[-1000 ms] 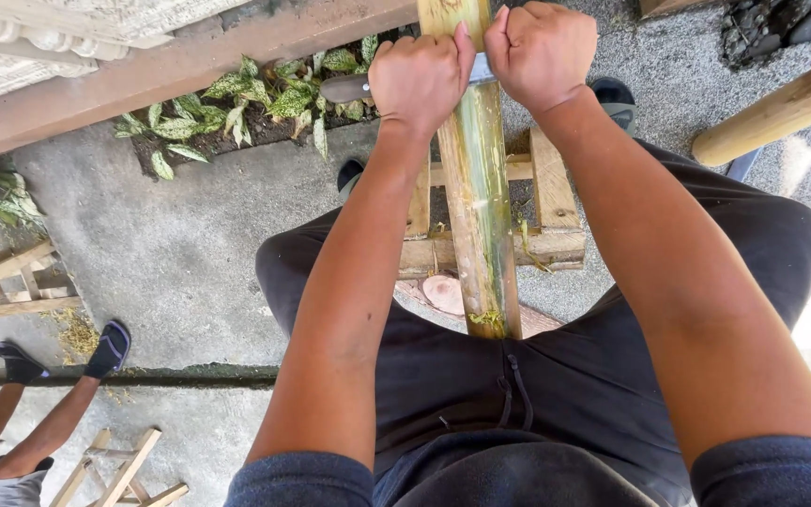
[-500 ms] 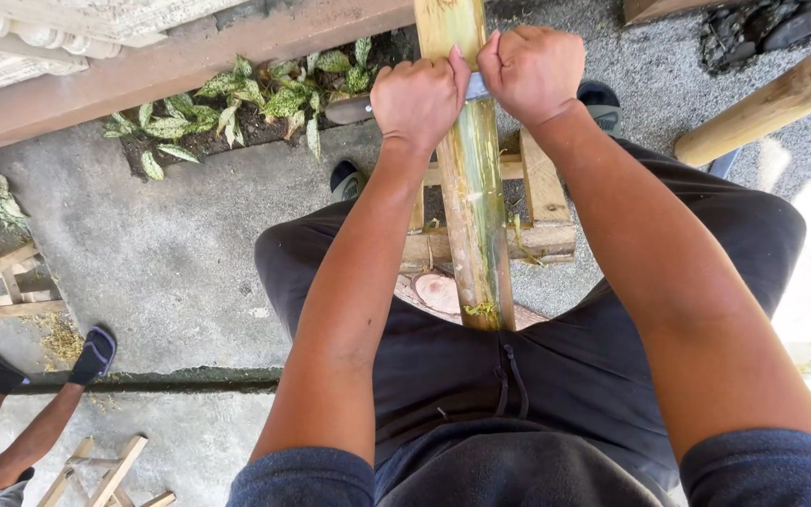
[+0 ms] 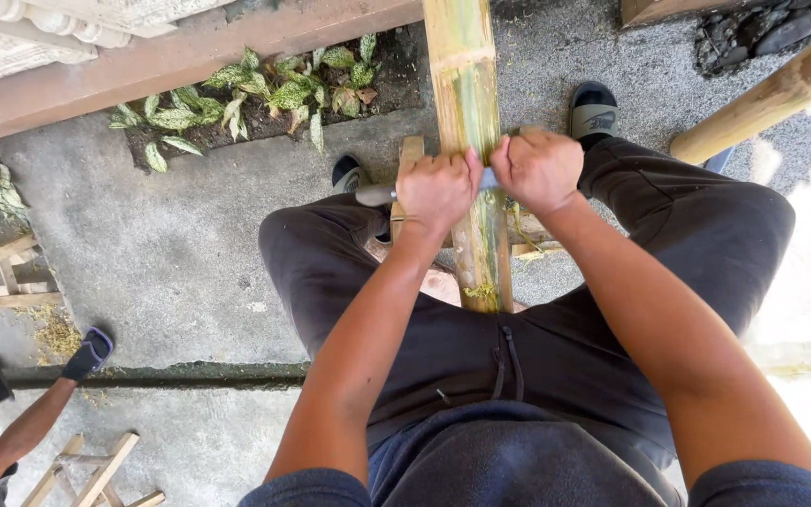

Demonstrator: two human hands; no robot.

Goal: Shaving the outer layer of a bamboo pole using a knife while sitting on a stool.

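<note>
Both our hands have slid down the long green-yellow bamboo pole (image 3: 466, 122) toward our lap since the earlier frame, where they were up near the top edge of the view. Our left hand (image 3: 437, 191) is fisted tight around the grey metal handle (image 3: 374, 194) of a drawknife-type blade, and our right hand (image 3: 539, 170) is clenched on the other end, so the blade lies straight across the pole between our fists. That pole runs from our lap out past both hands, lying on a small pale wooden frame (image 3: 412, 155) under them. Beyond our left hand sits a patch of spotted green leafy plants (image 3: 255, 89). Far off to our left side, someone's leg in a dark sandal (image 3: 88, 352) is on the concrete.
</note>
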